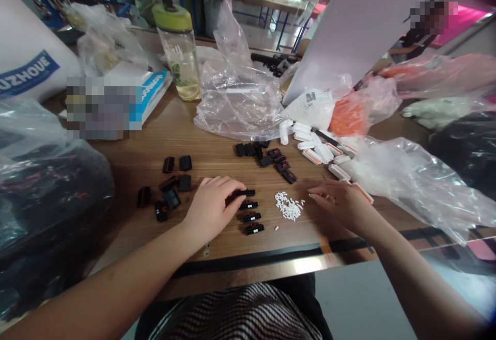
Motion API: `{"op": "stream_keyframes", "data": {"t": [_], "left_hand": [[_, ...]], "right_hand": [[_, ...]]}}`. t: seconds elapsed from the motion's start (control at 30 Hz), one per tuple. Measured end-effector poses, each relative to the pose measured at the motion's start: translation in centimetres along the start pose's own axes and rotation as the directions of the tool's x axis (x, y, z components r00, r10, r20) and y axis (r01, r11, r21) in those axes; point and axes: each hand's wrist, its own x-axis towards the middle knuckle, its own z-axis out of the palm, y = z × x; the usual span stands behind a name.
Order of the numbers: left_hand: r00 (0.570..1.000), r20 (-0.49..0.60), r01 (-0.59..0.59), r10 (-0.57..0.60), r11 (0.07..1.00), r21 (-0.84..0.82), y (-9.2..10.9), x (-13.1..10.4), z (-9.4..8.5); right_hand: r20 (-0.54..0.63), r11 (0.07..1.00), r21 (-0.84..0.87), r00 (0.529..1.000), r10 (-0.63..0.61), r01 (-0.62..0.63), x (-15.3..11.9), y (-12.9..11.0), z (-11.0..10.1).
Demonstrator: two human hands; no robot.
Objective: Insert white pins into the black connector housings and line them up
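Observation:
My left hand (215, 203) pinches the left end of a black connector (248, 192), the farthest one in a short column. Nearer to me in that column lie more black connectors (252, 217) with small white pieces in them. Right of the column is a pile of tiny white pieces (287, 206), with one loose piece (276, 228) below it. My right hand (337, 200) is just right of the pile, its thumb and forefinger closed on a tiny white piece (310, 195).
Several black housings lie at the left (170, 198) and behind the column (265, 158). White parts (315, 146) and plastic bags (240, 97) cover the back and right. A bottle (180, 56) stands at the back; a black-filled bag (42, 200) is at far left.

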Motion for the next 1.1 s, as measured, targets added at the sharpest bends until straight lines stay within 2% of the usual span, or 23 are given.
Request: {"op": "stream_keyframes", "data": {"t": [0.23,0.3,0.37,0.47,0.53,0.6,0.7,1.1], "left_hand": [[1.0,0.002,-0.002,0.002,1.0,-0.021,0.0,0.0,-0.1],[1.0,0.002,0.007,-0.007,1.0,-0.026,0.0,0.0,-0.1],[1.0,-0.001,0.02,-0.02,0.999,-0.03,0.0,0.0,0.0],[0.999,0.002,0.032,-0.032,0.999,-0.041,0.1,-0.1,0.0],[0.999,0.006,0.035,-0.035,0.998,-0.048,0.1,0.0,0.0],[0.999,0.009,0.035,-0.035,0.998,-0.056,0.2,0.0,-0.1],[0.999,0.009,0.033,-0.032,0.998,-0.062,0.3,0.1,-0.2],[0.999,0.032,0.045,-0.044,0.998,-0.045,0.5,0.1,-0.4]], "right_hand": [[0.018,0.997,-0.071,0.999,0.033,-0.031,0.5,-0.5,-0.3],[0.007,0.998,0.008,0.998,0.066,-0.066,0.9,-1.6,-0.4],[-0.014,0.985,0.158,0.997,0.071,-0.068,1.7,-3.3,-0.4],[-0.064,0.925,0.372,0.996,-0.063,0.082,3.5,-6.5,0.2],[-0.105,0.888,0.411,0.979,-0.177,0.204,4.7,-8.6,0.9],[-0.12,0.879,0.4,0.966,-0.229,0.259,5.7,-10.1,1.7],[-0.107,0.895,0.349,0.961,-0.256,0.277,6.5,-11.2,2.5],[-0.118,0.909,0.257,0.944,-0.307,0.328,6.9,-11.5,3.1]]}}
